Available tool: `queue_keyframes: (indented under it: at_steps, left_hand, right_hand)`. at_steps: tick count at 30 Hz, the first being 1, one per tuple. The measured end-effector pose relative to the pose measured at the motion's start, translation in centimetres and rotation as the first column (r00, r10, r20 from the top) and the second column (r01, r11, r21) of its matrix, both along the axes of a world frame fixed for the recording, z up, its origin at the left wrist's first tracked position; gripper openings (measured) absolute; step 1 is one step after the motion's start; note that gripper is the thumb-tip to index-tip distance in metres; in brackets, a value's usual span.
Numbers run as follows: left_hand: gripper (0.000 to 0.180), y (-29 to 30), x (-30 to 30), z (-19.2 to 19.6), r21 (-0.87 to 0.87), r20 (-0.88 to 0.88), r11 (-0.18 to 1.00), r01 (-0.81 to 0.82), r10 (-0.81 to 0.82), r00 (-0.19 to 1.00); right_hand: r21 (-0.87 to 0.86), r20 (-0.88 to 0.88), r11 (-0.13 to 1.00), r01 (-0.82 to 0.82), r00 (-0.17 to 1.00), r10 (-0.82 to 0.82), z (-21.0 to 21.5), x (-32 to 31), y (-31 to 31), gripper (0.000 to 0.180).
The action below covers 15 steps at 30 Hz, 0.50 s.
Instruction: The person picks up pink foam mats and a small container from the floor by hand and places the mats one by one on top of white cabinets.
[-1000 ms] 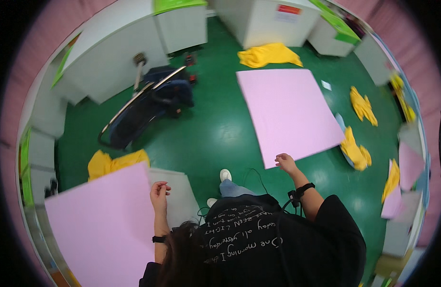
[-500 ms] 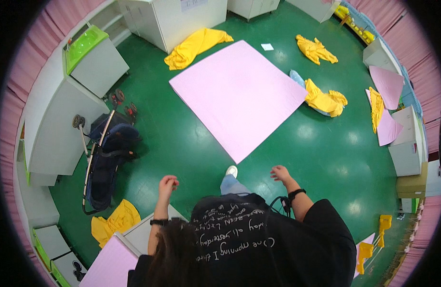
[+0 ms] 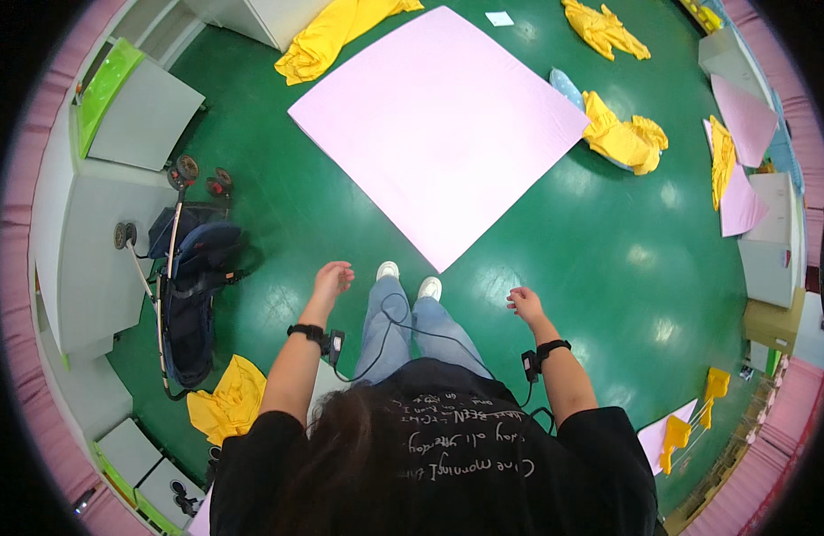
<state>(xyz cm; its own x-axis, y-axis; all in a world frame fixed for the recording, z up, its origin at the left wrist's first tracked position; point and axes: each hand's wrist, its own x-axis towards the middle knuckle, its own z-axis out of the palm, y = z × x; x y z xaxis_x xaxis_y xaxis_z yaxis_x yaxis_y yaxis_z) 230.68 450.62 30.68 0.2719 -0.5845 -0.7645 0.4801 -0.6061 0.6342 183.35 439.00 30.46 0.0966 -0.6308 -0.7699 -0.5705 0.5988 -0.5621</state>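
A large pink sheet (image 3: 439,125) lay spread flat on the green floor (image 3: 564,259), set cornerwise to the person, so that its near corner pointed at the white shoes (image 3: 408,279) and stopped just short of them; lying open like that, it showed its whole face, and every edge looked reachable by stepping round it. Both hands were held out over the floor at about waist level, empty. The left hand (image 3: 331,280) hung with the wrist bent and the fingers loosely curled downward, its grip closed on nothing and touching nothing. The right hand (image 3: 523,302) was out to the side with the fingers slightly spread and relaxed, likewise holding nothing. Each wrist wore a dark band with a small box, and a thin cable (image 3: 403,326) ran between them across the jeans. Both forearms were raised from the elbow and held apart, one on each side of the sheet's near corner. Yellow garments (image 3: 623,136) lay crumpled along the sheet's far and right edges, another yellow heap (image 3: 226,402) sat near the left elbow, and a folded dark stroller (image 3: 190,277) stood by the grey cabinets (image 3: 81,259) at the floor's left edge.
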Motion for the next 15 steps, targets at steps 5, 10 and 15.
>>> queue_keyframes:
  at_steps: [5, 10, 15]
  left_hand:
    - [0.017, -2.6, 1.8, -8.4, 0.206, 0.015, 0.972, 0.111, -0.116, 0.993]
    - [0.017, -7.5, 0.7, -15.2, 0.179, 0.116, 0.981, 0.076, -0.098, 0.988]
    - [0.016, -9.4, 1.1, -22.8, 0.114, 0.039, 0.993, 0.015, -0.02, 0.999]
  right_hand:
    - [0.08, -0.042, 0.997, 0.005, 0.999, -0.002, -8.5, -2.2, 4.9, 0.027]
    - [0.14, -0.163, 0.985, 0.102, 0.983, -0.079, -17.0, -4.6, 7.4, 0.027]
    - [0.12, -0.208, 0.986, 0.116, 0.974, -0.09, -24.2, -2.5, 4.0, 0.028]
